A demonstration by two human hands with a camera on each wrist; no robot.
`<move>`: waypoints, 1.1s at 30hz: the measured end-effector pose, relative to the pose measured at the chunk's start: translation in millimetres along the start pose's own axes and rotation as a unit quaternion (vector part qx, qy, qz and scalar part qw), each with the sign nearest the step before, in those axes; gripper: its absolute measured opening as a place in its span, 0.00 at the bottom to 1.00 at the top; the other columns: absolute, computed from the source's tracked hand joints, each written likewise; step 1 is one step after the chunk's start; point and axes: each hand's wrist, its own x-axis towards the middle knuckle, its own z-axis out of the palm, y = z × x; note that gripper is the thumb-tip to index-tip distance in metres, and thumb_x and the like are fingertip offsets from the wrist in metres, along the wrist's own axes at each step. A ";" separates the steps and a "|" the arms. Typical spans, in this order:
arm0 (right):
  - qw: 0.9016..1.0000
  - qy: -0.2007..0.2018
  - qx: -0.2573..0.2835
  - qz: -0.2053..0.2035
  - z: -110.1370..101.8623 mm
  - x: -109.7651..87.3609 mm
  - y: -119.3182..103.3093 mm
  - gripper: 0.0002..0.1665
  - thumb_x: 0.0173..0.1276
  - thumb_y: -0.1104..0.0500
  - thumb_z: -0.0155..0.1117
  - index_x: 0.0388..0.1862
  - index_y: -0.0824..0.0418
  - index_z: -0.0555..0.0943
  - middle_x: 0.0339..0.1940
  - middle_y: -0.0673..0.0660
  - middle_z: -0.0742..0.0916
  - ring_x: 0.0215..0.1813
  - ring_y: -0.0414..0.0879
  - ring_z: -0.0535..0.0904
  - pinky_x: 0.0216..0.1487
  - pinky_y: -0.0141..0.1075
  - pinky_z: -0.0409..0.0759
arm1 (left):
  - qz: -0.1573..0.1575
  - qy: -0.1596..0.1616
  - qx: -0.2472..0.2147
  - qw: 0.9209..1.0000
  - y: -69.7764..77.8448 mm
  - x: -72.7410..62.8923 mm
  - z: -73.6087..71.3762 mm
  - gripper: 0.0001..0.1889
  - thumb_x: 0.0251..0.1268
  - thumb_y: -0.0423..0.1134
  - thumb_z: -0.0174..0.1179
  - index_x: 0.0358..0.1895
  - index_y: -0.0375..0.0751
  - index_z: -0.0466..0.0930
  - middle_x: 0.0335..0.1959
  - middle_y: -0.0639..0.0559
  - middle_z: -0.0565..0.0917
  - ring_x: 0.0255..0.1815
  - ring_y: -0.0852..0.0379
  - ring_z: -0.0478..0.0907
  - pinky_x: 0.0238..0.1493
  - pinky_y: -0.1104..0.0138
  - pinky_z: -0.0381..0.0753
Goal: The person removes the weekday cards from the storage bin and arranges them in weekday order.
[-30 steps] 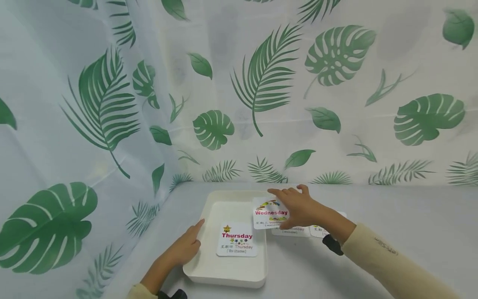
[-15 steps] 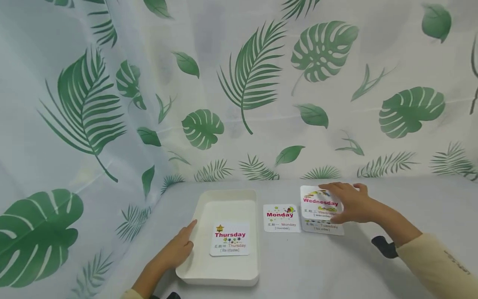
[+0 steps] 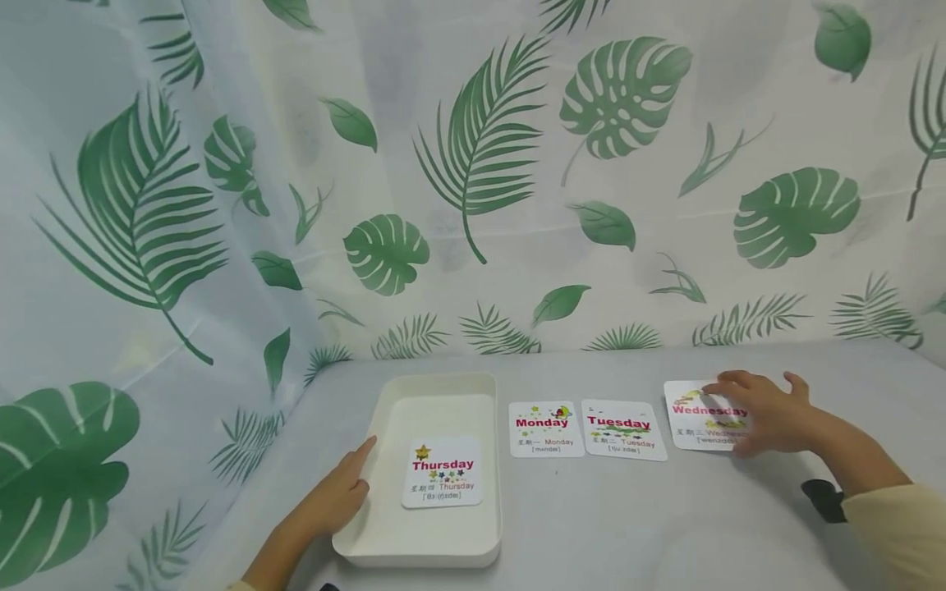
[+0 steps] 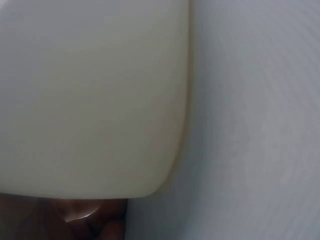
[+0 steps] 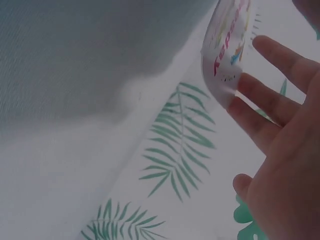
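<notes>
My left hand [image 3: 332, 498] grips the left rim of a white tray [image 3: 415, 546], its index finger lying along the edge. In the left wrist view the tray wall [image 4: 90, 115] hides most of the fingers. A "Thursday" card [image 3: 442, 473] lies in the tray. To the right, my right hand [image 3: 776, 417] holds a "Wednesday" card [image 3: 691, 417] by its right part, low over the table. The right wrist view shows the card [image 5: 227, 55] slightly bowed at the fingertips. A "Monday" card [image 3: 545, 429] and a "Tuesday" card [image 3: 624, 429] lie side by side on the table.
The table [image 3: 584, 525] is covered in pale grey. Behind it hangs a white curtain [image 3: 517, 263] with green leaf prints, which also runs along the left side.
My right hand has carried the "Wednesday" card rightward, from the tray's right edge past the "Monday" and "Tuesday" cards, now uncovered. The view has turned right; the left hand stays at the tray.
</notes>
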 end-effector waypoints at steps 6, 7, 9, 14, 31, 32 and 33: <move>1.000 -0.008 0.001 0.001 1.6 0.9 4.1 0.45 0.29 0.52 0.77 0.53 0.56 0.74 0.58 0.70 0.70 0.55 0.69 0.67 0.50 0.72 0.43 | -0.009 -0.002 0.003 1.000 -1.3 -1.8 -1.7 0.32 0.60 0.29 0.39 0.70 0.35 0.48 0.67 0.31 0.58 0.69 0.34 0.53 0.66 0.43 0.52; 1.000 -0.011 0.004 0.000 1.8 1.0 4.2 0.44 0.29 0.52 0.77 0.53 0.56 0.74 0.58 0.70 0.70 0.55 0.69 0.67 0.50 0.72 0.43 | -0.010 -0.002 0.004 1.000 -1.5 -1.8 -2.1 0.32 0.60 0.29 0.39 0.70 0.35 0.48 0.66 0.30 0.58 0.68 0.34 0.53 0.66 0.43 0.52; 1.000 -0.018 0.010 -0.002 2.2 1.0 4.2 0.43 0.29 0.52 0.77 0.51 0.56 0.75 0.58 0.70 0.70 0.54 0.69 0.67 0.50 0.72 0.44 | -0.011 -0.002 0.006 1.000 -2.0 -2.1 -2.4 0.32 0.60 0.29 0.39 0.70 0.35 0.48 0.66 0.31 0.59 0.68 0.34 0.53 0.66 0.43 0.53; 0.999 -0.042 0.027 0.005 3.2 1.5 4.2 0.41 0.29 0.52 0.77 0.50 0.55 0.77 0.58 0.69 0.70 0.54 0.70 0.68 0.49 0.72 0.45 | -0.003 0.003 0.004 1.000 -2.6 -2.9 -3.0 0.31 0.60 0.29 0.39 0.70 0.34 0.49 0.65 0.31 0.62 0.68 0.34 0.55 0.66 0.43 0.54; 0.996 -0.080 0.049 0.001 2.4 9.4 -4.5 0.41 0.32 0.54 0.77 0.52 0.55 0.75 0.59 0.70 0.69 0.55 0.71 0.67 0.48 0.71 0.47 | -0.005 0.008 0.008 1.000 -8.8 -4.3 -7.7 0.31 0.60 0.28 0.39 0.70 0.34 0.49 0.65 0.30 0.60 0.68 0.33 0.54 0.66 0.43 0.54; 0.996 -0.080 0.046 0.002 2.3 10.0 -4.9 0.41 0.32 0.54 0.77 0.52 0.55 0.75 0.59 0.70 0.69 0.55 0.71 0.67 0.48 0.71 0.48 | -0.005 0.008 0.007 1.000 -9.0 -4.4 -8.1 0.31 0.60 0.29 0.39 0.70 0.34 0.49 0.65 0.30 0.60 0.68 0.33 0.54 0.66 0.43 0.54; 0.996 -0.081 0.043 0.002 2.3 10.7 -5.1 0.41 0.32 0.54 0.77 0.52 0.55 0.75 0.59 0.70 0.69 0.55 0.71 0.67 0.48 0.71 0.48 | -0.007 0.007 0.006 1.000 -9.0 -4.7 -8.3 0.31 0.60 0.29 0.39 0.70 0.34 0.48 0.66 0.30 0.59 0.68 0.33 0.53 0.66 0.43 0.53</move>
